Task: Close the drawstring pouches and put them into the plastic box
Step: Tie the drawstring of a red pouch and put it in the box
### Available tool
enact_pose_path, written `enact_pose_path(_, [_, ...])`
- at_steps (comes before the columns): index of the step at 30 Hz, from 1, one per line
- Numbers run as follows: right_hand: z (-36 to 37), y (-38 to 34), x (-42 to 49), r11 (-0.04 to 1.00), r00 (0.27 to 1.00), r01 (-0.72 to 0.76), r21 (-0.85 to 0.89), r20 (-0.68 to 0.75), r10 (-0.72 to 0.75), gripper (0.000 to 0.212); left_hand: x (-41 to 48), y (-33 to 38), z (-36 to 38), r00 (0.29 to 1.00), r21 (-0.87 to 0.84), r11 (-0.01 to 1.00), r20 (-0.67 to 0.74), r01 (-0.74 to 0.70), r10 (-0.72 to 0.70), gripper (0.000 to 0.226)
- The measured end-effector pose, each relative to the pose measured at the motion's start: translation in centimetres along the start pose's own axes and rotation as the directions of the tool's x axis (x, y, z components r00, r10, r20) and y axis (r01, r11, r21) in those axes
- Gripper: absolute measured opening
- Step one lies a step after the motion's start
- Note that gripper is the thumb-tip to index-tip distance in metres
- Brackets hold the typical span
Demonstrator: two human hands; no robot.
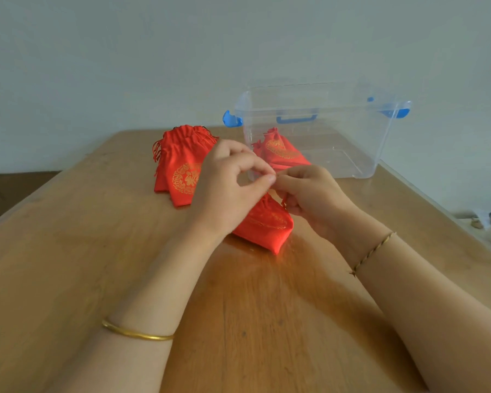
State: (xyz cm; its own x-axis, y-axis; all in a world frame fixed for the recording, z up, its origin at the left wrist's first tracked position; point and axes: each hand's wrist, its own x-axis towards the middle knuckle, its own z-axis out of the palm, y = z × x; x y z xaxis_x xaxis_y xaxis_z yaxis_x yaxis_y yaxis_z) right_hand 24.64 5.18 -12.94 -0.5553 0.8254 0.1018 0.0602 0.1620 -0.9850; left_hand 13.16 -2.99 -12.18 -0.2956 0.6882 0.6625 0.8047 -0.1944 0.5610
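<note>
Red fabric with gold print: one drawstring pouch (267, 224) lies on the wooden bench (68, 251), just in front of the clear plastic box (380, 143), neck towards the box. Left hand (227, 188): thumb and forefinger pinched on the pouch's cord above the neck. Right hand (309, 194): fingers curled round the cord at the neck. Fingertips of both hands touch. A second pouch (281, 151) lies inside the box. Stacked pouches (179, 165) rest left of the box.

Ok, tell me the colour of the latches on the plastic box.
The latches are blue, clearest in the head view.
</note>
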Motion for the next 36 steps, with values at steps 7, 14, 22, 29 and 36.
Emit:
enact_pose_path(7, [-0.2,0.0,0.0,0.983,0.99,-0.115,0.143,0.099,0.101,0.008,-0.2,-1.2,0.5,0.997,0.261,0.962,-0.006,-0.078,0.083,0.01])
enact_pose_path(14, [-0.4,0.1,0.0,0.955,0.966,-0.179,0.238,0.226,0.125,0.022,0.1,-1.6,0.6,0.999,0.154,0.987,0.041,-0.036,0.03,0.01])
enact_pose_path(22, [-0.9,-0.1,0.1,0.99,0.995,0.092,-0.104,0.056,-0.086,0.021,0.4,-2.4,0.2,1.0,0.236,0.972,-0.02,-0.012,0.017,0.01])
enact_pose_path(29, [-1.7,0.6,0.8,0.931,0.989,0.133,-0.339,-0.013,-0.146,0.024,0.4,-3.0,0.8,1.0,0.206,0.979,0.002,-0.005,0.004,0.012])
enact_pose_path(36, [-1.7,-0.5,-0.8,0.956,0.981,0.004,-0.294,0.189,0.055,0.044,1.3,-3.3,0.7,0.937,-0.114,0.93,0.016,0.349,-0.35,0.014])
